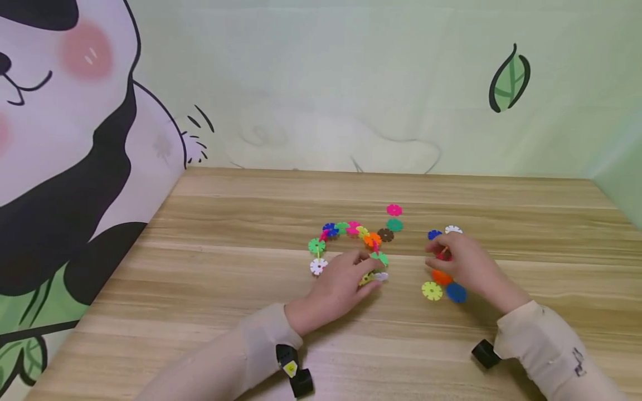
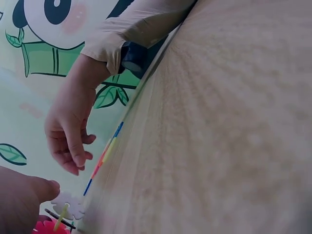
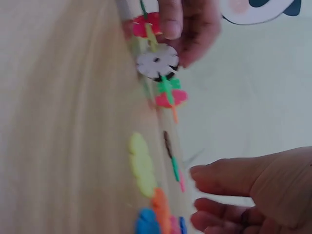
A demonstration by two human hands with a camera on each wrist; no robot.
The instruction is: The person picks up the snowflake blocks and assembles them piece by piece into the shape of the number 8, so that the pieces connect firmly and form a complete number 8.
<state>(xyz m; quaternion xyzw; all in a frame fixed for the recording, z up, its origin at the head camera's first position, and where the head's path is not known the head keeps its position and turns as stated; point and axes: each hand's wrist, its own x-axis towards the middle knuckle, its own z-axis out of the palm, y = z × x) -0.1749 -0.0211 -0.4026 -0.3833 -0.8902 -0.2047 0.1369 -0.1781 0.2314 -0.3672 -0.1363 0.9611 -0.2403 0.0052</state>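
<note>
A chain of notched plastic flower discs [image 1: 316,245], linked edge to edge in several colours, curves round on the table ahead of my left hand [image 1: 343,281]. That hand grips the chain's near side, close to a yellow disc and a white disc [image 1: 381,276]; its palm hides part of the curve. In the right wrist view, the left thumb [image 3: 170,27] lies against the chain above a white disc [image 3: 158,61]. My right hand [image 1: 466,259] hovers over loose discs, fingers loosely bent and holding nothing. Under its fingertips is a red disc [image 1: 443,256], with an orange disc [image 1: 441,277] nearer me.
Yellow [image 1: 432,291] and blue [image 1: 456,292] discs lie nearer me than the right hand; another blue disc [image 1: 434,235] and a white one [image 1: 453,229] lie beyond it. Brown [image 1: 385,235], teal [image 1: 394,225] and pink [image 1: 394,210] discs lie beside the chain. A printed wall [image 1: 301,83] backs the table.
</note>
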